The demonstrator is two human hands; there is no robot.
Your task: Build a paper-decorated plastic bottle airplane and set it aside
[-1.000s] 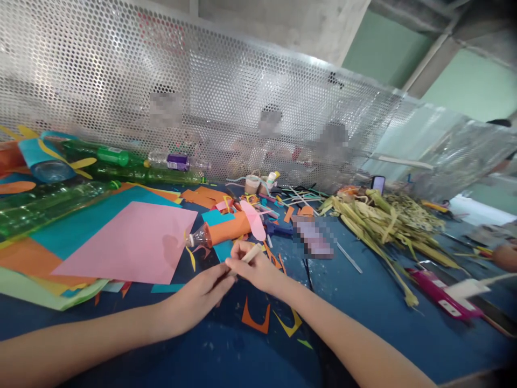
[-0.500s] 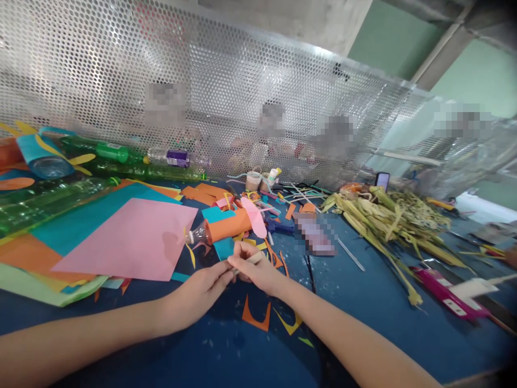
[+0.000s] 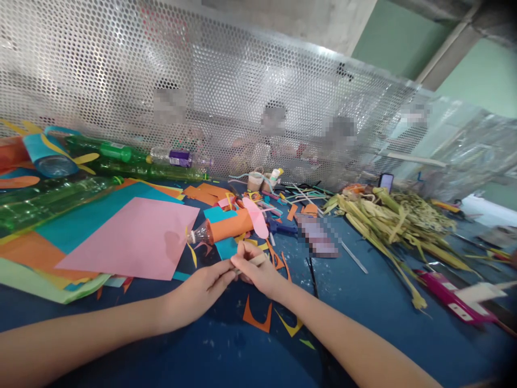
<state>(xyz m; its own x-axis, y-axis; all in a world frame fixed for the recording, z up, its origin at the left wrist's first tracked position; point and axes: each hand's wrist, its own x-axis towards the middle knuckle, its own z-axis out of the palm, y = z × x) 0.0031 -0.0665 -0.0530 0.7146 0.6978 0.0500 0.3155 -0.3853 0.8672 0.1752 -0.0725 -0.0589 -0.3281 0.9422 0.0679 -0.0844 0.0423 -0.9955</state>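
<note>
Two bare hands meet over a blue table, L hand and R hand both w/ fingers closed on a slim pale stick. The stick sits btwn the hands, partly hidden by fingers, its long axis slanting from the L fingertips up and away to the right, across the R hand.

Just beyond lies an orange-and-blue paper-wrapped bottle, on its side, neck to the left, base end by pink paper lobes. At rear left, a clear bottle wears a purple-and-white label, its print too small to read; ditto the green label on the bottle beside it.

Also pictured: pink sheet atop colored paper, left; orange cutout, nr. the hands; dried husks and magenta power strip, right.
</note>
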